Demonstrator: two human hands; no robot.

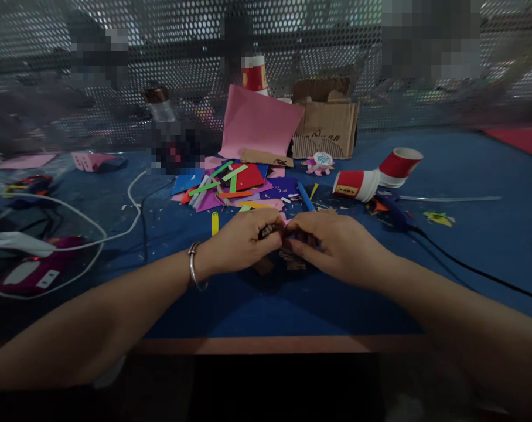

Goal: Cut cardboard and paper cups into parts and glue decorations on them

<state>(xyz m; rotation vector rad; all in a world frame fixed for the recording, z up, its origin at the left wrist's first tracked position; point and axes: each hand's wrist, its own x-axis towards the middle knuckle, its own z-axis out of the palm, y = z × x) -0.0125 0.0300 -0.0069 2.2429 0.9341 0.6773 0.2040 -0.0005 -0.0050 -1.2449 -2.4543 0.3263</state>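
My left hand [246, 241] and my right hand [336, 243] meet above the blue table near its front edge. The fingers of both are closed in a pinch on a small piece of brown cardboard [270, 231], mostly hidden by the fingertips. Just below the hands are more scraps of corrugated cardboard [295, 262], dark and partly covered. A bit of pink shows between the fingertips. A blue stick-like piece [306, 196] lies right behind my right hand, and a yellow strip [215, 223] is left of my left hand.
Coloured paper scraps [208, 199] lie behind the hands. Farther back stand a pink sheet [259, 123] and a cardboard box [325, 126]. Paper cups [356, 184] and a dark blue glue gun [393, 211] with a black cord are right. A purple power strip [35, 269] and white cable are left.
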